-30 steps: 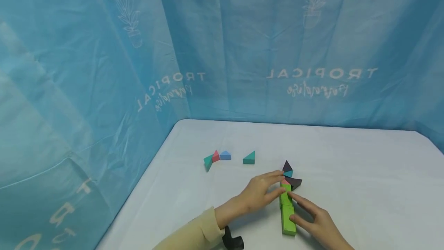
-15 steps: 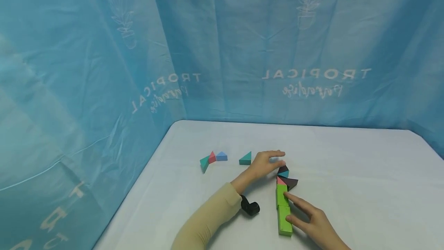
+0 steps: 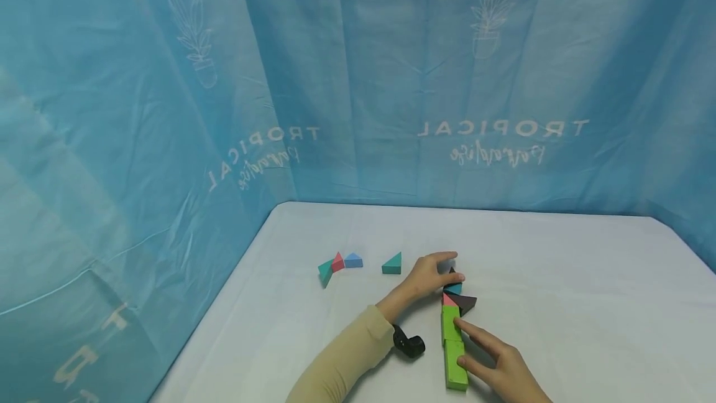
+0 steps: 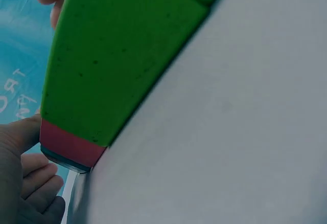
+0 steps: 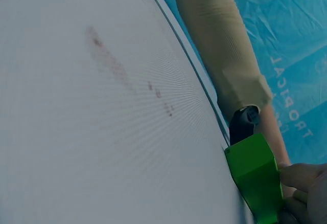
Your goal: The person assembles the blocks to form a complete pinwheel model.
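Observation:
Two green rectangular blocks lie end to end in the head view, the nearer one [image 3: 455, 365] and the farther one [image 3: 450, 323]. Beyond them come a pink triangular block [image 3: 449, 300], a black triangular block [image 3: 465, 303] pointing right, and a blue triangular block [image 3: 454, 289]. My left hand [image 3: 426, 275] is over the far end, thumb at the blue block and fingers stretched past a second black triangular block, which they partly hide. My right hand [image 3: 500, 365] rests its index finger and thumb along the right side of the green blocks, one on each.
Left of the row stand a teal triangular block [image 3: 393, 264], a blue one [image 3: 353, 260], a red one [image 3: 338, 262] and another teal one [image 3: 325, 272]. A black wrist camera [image 3: 409, 344] hangs under my left sleeve. Blue printed curtains [image 3: 358, 160] border the white table [image 3: 559, 303].
My left hand has moved from beside the farther green block to the far end of the row, then its thumb came down by the blue block. My right hand stays at the green blocks.

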A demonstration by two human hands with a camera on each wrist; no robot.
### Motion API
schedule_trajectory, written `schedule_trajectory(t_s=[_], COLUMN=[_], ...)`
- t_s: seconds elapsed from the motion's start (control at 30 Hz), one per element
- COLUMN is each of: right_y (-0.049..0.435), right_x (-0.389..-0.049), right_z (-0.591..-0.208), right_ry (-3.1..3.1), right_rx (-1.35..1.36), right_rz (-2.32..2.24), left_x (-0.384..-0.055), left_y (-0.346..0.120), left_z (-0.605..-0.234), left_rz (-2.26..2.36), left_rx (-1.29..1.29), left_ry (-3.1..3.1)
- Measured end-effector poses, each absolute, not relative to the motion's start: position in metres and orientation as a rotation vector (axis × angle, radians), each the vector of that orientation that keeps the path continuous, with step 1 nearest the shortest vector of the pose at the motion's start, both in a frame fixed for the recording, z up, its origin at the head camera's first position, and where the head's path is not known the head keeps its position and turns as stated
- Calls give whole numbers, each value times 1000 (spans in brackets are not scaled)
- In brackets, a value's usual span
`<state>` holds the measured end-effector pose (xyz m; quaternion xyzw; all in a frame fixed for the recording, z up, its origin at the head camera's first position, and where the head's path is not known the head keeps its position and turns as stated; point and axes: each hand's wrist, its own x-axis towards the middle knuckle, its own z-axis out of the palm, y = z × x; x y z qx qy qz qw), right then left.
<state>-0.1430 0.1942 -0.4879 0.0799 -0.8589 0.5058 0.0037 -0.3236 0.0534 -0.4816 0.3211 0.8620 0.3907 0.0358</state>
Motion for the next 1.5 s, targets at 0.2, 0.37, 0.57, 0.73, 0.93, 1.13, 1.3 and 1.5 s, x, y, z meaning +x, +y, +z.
schedule_trajectory(t_s=[0.2,0.37,0.57,0.73,0.93,1.13,1.3,1.5], right_y=[194,193,194,194,195,197,198,197], right_x=[-143,-142,-142,-143,-144,-147,-153,-145], right_z=[-489,-489,-488,-490,-493,-494,-495,-497], right_ry=[-2697,-2673,-2678,-2670,-2667,-2601,-2541,-2581], right_rx=[232,249,254,254,254,358,447,402], right_rz=[1551,1550,1538,1502,1475,1446,1483,1492], left_x=[-321,-319,-316,-314,-312,-316,-320,-314], left_y=[51,51,50,50,48,48,46,46], left_z=[-485,-487,-487,-488,-489,-484,-481,-490], left_rz=[1214,1247,1275,1289,1270,1260,1264,1279], left_rx=[990,986,1026,1020,1032,1046,1022,1007], left_ry=[2657,2659,2666,2650,2634,2633,2646,2620])
